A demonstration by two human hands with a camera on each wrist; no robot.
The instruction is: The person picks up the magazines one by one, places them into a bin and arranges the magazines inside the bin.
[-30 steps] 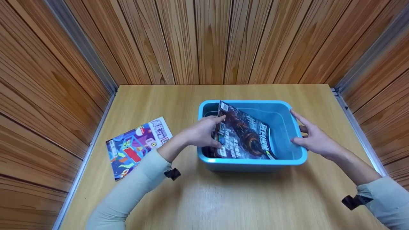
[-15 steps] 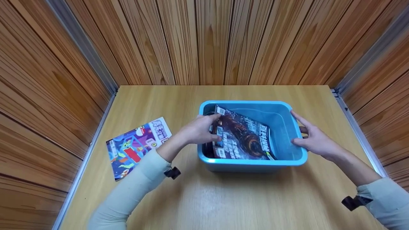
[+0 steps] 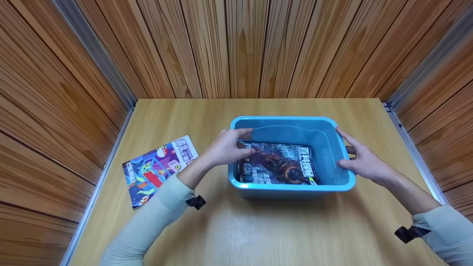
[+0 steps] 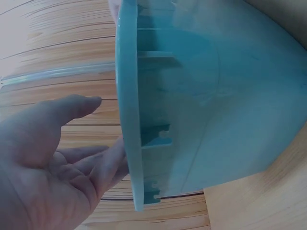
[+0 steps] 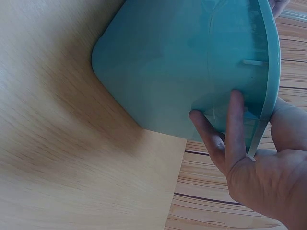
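Wood-panelled walls close in a pale wooden table (image 3: 229, 229) on three sides. Near the table's centre stands a blue plastic tub (image 3: 292, 186), and a dark magazine (image 3: 277, 168) lies flat on its floor, filling the left and middle of the bottom.

At the tub's nine o'clock side the left hand (image 3: 227, 147) hovers over the rim, fingers loosely extended and slightly spread, tips reaching over the edge just above the magazine's left margin; it grips nothing. The left wrist view shows the same open palm beside the tub's outer rim, fingers relaxed, close to the rim.

At three o'clock the right hand (image 3: 364, 162) clasps the tub's wall: the thumb lies over the rim on the inside while the fingers (image 5: 230, 129) press against the outer wall, as the right wrist view shows.

Well apart at the tub's nine o'clock, a colourful magazine (image 3: 159, 170) lies flat on the table, turned at a slant.
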